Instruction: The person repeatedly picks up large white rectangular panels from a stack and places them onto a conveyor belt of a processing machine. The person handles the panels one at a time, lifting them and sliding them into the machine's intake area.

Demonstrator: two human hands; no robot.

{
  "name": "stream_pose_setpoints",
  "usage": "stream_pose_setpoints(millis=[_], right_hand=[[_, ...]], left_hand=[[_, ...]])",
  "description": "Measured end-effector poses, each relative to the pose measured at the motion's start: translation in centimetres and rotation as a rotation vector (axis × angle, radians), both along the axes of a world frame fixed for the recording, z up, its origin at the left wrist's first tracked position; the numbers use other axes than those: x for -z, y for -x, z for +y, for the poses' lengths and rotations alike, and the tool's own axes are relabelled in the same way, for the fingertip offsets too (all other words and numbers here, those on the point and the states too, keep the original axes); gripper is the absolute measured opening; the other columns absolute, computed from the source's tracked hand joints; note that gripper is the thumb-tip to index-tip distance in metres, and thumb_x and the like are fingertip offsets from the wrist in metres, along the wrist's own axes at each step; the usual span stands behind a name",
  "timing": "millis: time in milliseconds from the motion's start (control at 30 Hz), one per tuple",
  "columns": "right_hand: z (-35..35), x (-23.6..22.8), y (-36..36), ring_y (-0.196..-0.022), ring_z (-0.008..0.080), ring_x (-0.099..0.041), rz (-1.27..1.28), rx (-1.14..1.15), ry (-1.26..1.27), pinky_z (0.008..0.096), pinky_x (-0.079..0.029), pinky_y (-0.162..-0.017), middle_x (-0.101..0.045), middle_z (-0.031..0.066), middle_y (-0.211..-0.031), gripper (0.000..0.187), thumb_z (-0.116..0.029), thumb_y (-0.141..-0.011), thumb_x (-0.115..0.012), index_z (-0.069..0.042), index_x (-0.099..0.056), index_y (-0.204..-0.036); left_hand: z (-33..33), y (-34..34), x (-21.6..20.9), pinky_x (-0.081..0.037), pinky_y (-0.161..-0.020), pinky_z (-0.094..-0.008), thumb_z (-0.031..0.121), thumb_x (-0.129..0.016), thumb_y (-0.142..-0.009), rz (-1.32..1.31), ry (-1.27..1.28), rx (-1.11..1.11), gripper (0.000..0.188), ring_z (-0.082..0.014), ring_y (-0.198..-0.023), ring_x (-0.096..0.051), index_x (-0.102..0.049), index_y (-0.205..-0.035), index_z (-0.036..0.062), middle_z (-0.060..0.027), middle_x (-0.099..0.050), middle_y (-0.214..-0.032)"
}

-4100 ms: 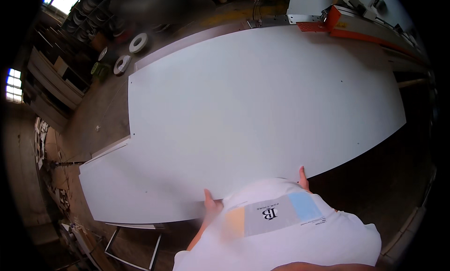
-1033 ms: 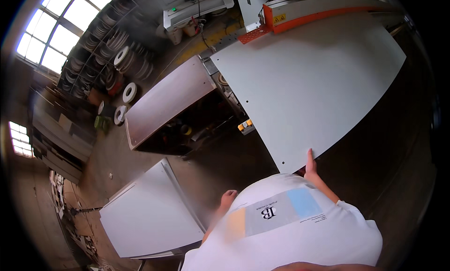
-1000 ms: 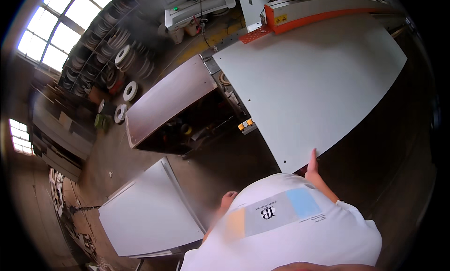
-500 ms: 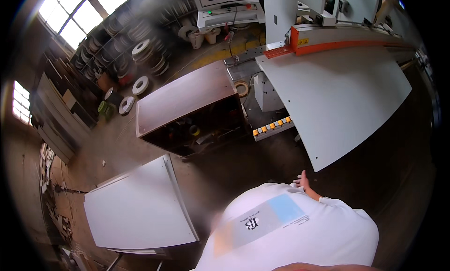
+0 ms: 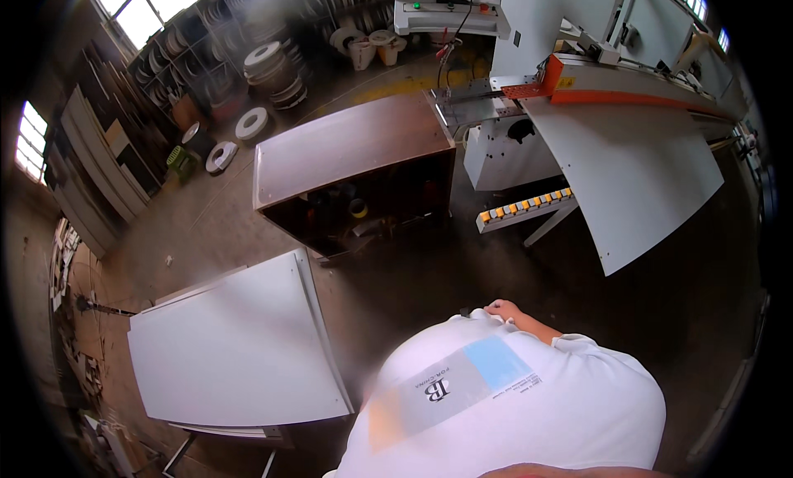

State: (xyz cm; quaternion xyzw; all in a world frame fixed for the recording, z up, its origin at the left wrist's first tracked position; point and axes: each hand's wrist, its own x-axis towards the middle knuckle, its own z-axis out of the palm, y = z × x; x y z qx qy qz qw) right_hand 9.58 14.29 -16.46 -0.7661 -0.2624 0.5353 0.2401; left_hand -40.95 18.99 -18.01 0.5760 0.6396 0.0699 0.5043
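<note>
My right hand (image 5: 504,310) is drawn in against my chest just above my white shirt (image 5: 512,404), fingers curled, with nothing visible in it. My left hand is hidden below the shirt. A large white panel (image 5: 632,168) lies on the orange-edged machine (image 5: 619,73) ahead on the right, well clear of my hand, its near corner hanging over the floor. A second white panel (image 5: 231,350) rests on a low stand to my left.
A brown open-fronted cabinet (image 5: 347,147) stands ahead between the two panels. A yellow-dotted roller rail (image 5: 524,209) juts from the machine. Rolls of edge tape (image 5: 248,123) and shelving line the far left wall. The floor is dark concrete.
Both hands were on the near edge of the big white panel. The panel has moved away along the machine, my right hand has let go and pulled back, and the left has dropped from view.
</note>
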Motion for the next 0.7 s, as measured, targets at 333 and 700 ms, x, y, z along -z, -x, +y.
stream_pose_setpoints(millis=[333, 700], right_hand=[[6.4, -2.9, 5.1, -0.085, 0.0141, -0.065, -0.044, 0.071, -0.115, 0.0288, -0.051, -0.076, -0.07, 0.0076, -0.093, 0.028, -0.025, -0.084, -0.072, -0.003, -0.068, -0.102], [21.6, 3.1, 5.4, -0.084, 0.0169, -0.064, 0.207, -0.255, -0.118, 0.0311, -0.051, -0.074, -0.069, 0.0075, -0.091, 0.025, -0.022, -0.089, -0.069, -0.003, -0.068, -0.104]], left_hand=[[4.1, 6.5, -1.8, -0.052, -0.084, -0.041, 0.026, -0.058, -0.088, -0.003, -0.175, -0.001, 0.025, -0.0332, -0.094, -0.065, -0.069, -0.094, 0.0048, -0.0167, -0.069, -0.097], [4.3, 5.2, -0.8, -0.049, -0.057, -0.0286, 0.025, -0.062, -0.09, -0.24, 0.332, -0.897, 0.021, -0.0124, -0.068, -0.063, -0.068, -0.095, 0.0052, -0.0048, -0.069, -0.085]])
